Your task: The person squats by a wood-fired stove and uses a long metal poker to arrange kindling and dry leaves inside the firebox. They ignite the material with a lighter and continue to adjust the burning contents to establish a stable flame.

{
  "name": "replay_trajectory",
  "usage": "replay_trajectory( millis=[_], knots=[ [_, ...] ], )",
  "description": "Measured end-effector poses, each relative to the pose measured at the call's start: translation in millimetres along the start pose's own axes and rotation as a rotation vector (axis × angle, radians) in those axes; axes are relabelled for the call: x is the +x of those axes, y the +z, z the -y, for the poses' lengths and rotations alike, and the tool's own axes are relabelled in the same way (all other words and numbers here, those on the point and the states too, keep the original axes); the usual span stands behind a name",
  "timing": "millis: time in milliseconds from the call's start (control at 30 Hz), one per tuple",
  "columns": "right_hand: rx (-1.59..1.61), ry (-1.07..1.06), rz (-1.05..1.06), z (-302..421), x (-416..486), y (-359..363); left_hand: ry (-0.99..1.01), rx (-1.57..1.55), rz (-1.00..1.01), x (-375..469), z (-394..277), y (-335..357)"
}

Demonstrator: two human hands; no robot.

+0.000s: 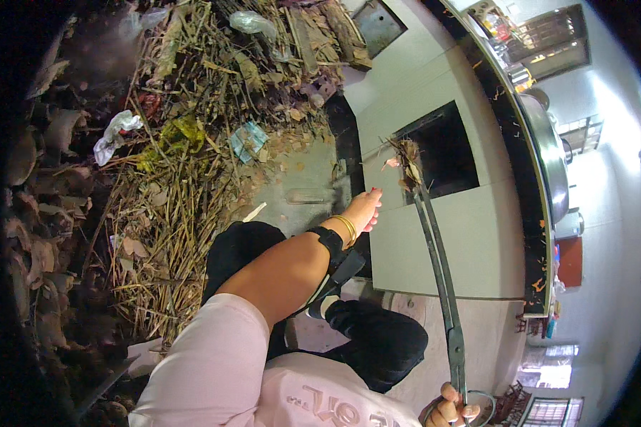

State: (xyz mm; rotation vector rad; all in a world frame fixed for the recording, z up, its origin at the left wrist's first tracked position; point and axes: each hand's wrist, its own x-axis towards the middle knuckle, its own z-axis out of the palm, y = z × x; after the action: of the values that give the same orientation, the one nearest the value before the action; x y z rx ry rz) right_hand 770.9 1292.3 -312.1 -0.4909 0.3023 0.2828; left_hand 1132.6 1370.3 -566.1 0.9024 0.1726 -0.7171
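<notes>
My right hand [448, 408] grips the looped handles of long metal fire tongs [442, 267]. The tongs' far ends are closed on a bundle of dry leaves and twigs [407, 160]. That bundle is in front of the dark square opening [443, 149] in the pale stove wall [427, 240]. A bright pinkish spot, perhaps a flame or a lit leaf, shows at the bundle's edge. My left hand [364, 209], with gold bangles and a black strap at the wrist, reaches towards the bundle without touching it. Its fingers are curled; whether they hold something small is hidden.
Dry stalks [160, 256], sticks and split wood [347, 34] are heaped on the left. A blue face mask [248, 141] and plastic bags [115, 137] lie among them. A black-edged counter [534, 235] carries a large metal pan [547, 155]. A metal hatch [379, 26] is in the wall.
</notes>
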Motion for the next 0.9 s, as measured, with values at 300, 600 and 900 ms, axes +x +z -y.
replay_trajectory(
  millis=[300, 600, 900],
  knots=[
    [-0.022, 0.062, -0.036, 0, -14, -18, 0.012, -0.28, -0.007, 1, -11, -4],
    [-0.045, 0.134, 0.006, 2, -10, -16, 0.006, -0.436, 0.043, 2, -15, -4],
    [-0.004, 0.064, 0.004, -2, -13, -14, 0.017, -0.564, 0.034, -4, -17, -2]
  ],
)
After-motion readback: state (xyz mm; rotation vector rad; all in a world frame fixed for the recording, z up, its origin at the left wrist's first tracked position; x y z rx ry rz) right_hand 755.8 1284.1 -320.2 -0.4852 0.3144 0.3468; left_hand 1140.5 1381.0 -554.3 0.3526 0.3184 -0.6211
